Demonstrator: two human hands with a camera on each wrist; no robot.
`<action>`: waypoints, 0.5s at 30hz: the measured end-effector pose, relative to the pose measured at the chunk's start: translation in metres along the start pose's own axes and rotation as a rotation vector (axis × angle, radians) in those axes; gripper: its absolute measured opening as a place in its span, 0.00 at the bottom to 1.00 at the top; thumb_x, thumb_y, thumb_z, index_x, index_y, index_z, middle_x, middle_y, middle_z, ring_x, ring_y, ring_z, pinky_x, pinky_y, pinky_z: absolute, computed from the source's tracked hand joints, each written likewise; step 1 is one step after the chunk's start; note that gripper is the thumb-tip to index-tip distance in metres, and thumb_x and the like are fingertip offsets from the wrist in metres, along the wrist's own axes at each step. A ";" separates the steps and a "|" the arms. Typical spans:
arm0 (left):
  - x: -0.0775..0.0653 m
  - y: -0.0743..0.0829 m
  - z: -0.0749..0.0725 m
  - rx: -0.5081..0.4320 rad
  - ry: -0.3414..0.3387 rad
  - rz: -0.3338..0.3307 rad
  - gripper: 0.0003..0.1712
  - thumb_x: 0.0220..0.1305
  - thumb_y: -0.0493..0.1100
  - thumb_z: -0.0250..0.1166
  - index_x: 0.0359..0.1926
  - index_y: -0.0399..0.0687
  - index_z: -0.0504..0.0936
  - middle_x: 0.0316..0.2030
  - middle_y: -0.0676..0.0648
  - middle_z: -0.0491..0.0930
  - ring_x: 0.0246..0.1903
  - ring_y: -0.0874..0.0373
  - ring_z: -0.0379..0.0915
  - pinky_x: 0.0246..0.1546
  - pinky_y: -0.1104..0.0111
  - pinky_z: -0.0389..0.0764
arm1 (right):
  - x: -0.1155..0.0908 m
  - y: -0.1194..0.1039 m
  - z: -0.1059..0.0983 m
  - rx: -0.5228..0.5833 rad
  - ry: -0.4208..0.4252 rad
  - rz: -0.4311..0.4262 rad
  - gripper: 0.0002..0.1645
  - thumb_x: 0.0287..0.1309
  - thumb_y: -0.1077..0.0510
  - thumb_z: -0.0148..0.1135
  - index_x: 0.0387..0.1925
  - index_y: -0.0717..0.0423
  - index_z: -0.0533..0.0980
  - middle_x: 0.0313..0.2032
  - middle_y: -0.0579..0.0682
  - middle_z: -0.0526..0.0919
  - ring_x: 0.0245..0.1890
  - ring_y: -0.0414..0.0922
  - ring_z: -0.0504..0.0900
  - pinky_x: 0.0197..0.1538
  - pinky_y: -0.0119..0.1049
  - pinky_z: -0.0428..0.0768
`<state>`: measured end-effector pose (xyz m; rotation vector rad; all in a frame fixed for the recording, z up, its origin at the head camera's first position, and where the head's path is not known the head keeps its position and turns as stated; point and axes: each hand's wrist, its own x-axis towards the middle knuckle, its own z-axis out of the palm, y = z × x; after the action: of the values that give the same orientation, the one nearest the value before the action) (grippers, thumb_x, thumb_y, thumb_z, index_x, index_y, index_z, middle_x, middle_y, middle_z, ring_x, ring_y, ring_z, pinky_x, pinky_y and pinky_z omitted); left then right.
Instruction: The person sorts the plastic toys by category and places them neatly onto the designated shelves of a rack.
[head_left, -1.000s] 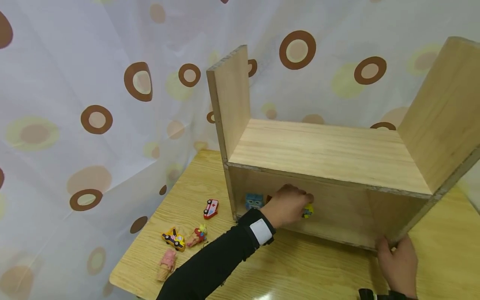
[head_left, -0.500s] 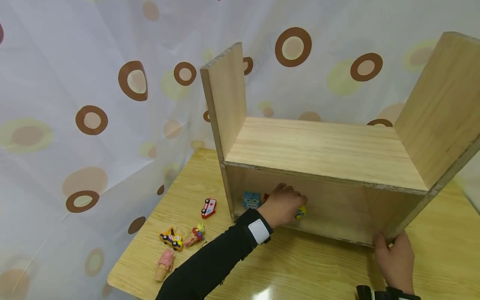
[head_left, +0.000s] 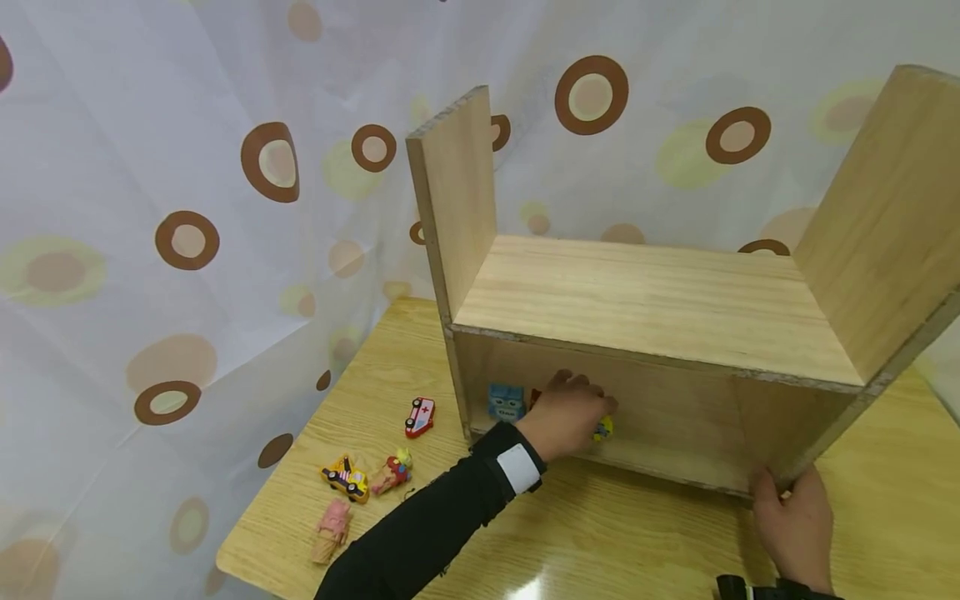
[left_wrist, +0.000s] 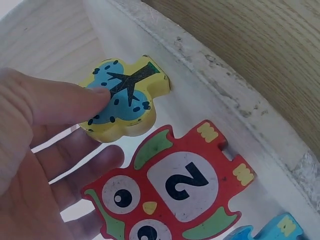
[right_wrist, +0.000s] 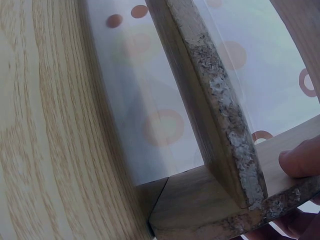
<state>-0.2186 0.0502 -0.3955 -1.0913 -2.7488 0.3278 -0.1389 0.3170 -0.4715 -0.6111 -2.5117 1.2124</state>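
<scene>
My left hand (head_left: 562,419) reaches into the lower compartment of a wooden shelf (head_left: 660,315). It pinches a yellow and blue tree-shaped toy block (left_wrist: 125,112), with the thumb on the painted face and fingers behind. The block's foot is at the compartment's front board. Beside it in the left wrist view stands a red owl block (left_wrist: 182,172) marked 2; the hand mostly covers that owl in the head view. A blue owl block (head_left: 507,402) is farther left inside. My right hand (head_left: 795,521) grips the shelf's lower right corner, thumb on the side board (right_wrist: 200,200) and fingers beneath.
On the table (head_left: 637,533), left of the shelf, lie a red and white ambulance toy (head_left: 420,417), a yellow crane truck (head_left: 346,479), a red and yellow cone-shaped toy (head_left: 392,472) and a pink ice-cream cone toy (head_left: 332,530). A dotted sheet (head_left: 247,275) hangs behind.
My left hand has shifted slightly left with the tree-shaped block, nearer to the owl blocks. The right hand keeps its grip on the shelf corner.
</scene>
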 end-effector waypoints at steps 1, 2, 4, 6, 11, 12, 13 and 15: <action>-0.001 0.000 0.001 0.010 0.017 0.001 0.25 0.60 0.52 0.71 0.59 0.66 0.80 0.55 0.60 0.82 0.57 0.61 0.76 0.63 0.61 0.73 | -0.001 0.001 0.000 -0.003 0.008 -0.006 0.30 0.70 0.56 0.46 0.65 0.73 0.61 0.56 0.73 0.70 0.55 0.65 0.70 0.43 0.41 0.66; -0.003 0.000 0.002 0.021 0.039 0.005 0.25 0.60 0.51 0.71 0.59 0.66 0.79 0.55 0.60 0.82 0.58 0.61 0.76 0.62 0.62 0.74 | -0.001 0.001 0.000 -0.003 0.015 -0.012 0.29 0.69 0.56 0.46 0.64 0.73 0.62 0.55 0.72 0.70 0.54 0.65 0.71 0.42 0.38 0.64; -0.006 -0.001 0.002 0.043 0.100 0.014 0.24 0.61 0.50 0.69 0.59 0.65 0.79 0.56 0.58 0.80 0.59 0.60 0.75 0.61 0.63 0.75 | -0.003 0.001 0.001 -0.005 0.023 -0.018 0.29 0.69 0.55 0.47 0.62 0.73 0.62 0.53 0.72 0.71 0.53 0.65 0.71 0.41 0.37 0.64; -0.011 -0.002 0.001 0.063 0.182 0.030 0.23 0.63 0.48 0.67 0.59 0.63 0.79 0.58 0.56 0.79 0.60 0.60 0.73 0.58 0.64 0.77 | -0.003 0.001 0.001 -0.004 0.031 -0.018 0.28 0.69 0.55 0.47 0.61 0.73 0.63 0.52 0.72 0.71 0.51 0.64 0.71 0.41 0.36 0.64; -0.025 -0.006 -0.008 0.055 0.390 0.052 0.17 0.65 0.43 0.60 0.54 0.58 0.82 0.57 0.54 0.80 0.59 0.58 0.76 0.51 0.67 0.82 | -0.004 0.000 0.000 -0.024 0.031 -0.014 0.27 0.68 0.55 0.48 0.59 0.73 0.64 0.50 0.71 0.72 0.47 0.61 0.71 0.38 0.32 0.63; -0.028 -0.007 -0.011 0.047 0.426 0.059 0.16 0.65 0.43 0.59 0.52 0.57 0.82 0.55 0.54 0.81 0.58 0.58 0.76 0.50 0.68 0.82 | -0.004 0.000 0.000 -0.028 0.030 -0.015 0.27 0.68 0.55 0.48 0.59 0.73 0.64 0.50 0.71 0.72 0.47 0.61 0.71 0.37 0.32 0.63; -0.033 -0.008 -0.014 0.039 0.458 0.066 0.15 0.65 0.43 0.58 0.51 0.56 0.82 0.54 0.54 0.81 0.56 0.59 0.77 0.49 0.69 0.82 | -0.003 0.000 0.000 -0.032 0.028 -0.013 0.27 0.68 0.55 0.48 0.59 0.73 0.64 0.50 0.71 0.72 0.47 0.61 0.71 0.37 0.31 0.63; -0.042 -0.010 -0.020 0.010 0.521 0.089 0.13 0.66 0.42 0.58 0.49 0.55 0.82 0.52 0.54 0.82 0.53 0.60 0.78 0.47 0.71 0.82 | -0.002 -0.001 -0.001 -0.033 0.022 -0.008 0.28 0.68 0.55 0.48 0.61 0.74 0.63 0.51 0.72 0.72 0.48 0.62 0.72 0.37 0.32 0.63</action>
<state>-0.1904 0.0164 -0.3770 -1.1105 -2.2423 0.0528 -0.1368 0.3159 -0.4709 -0.6180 -2.5183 1.1572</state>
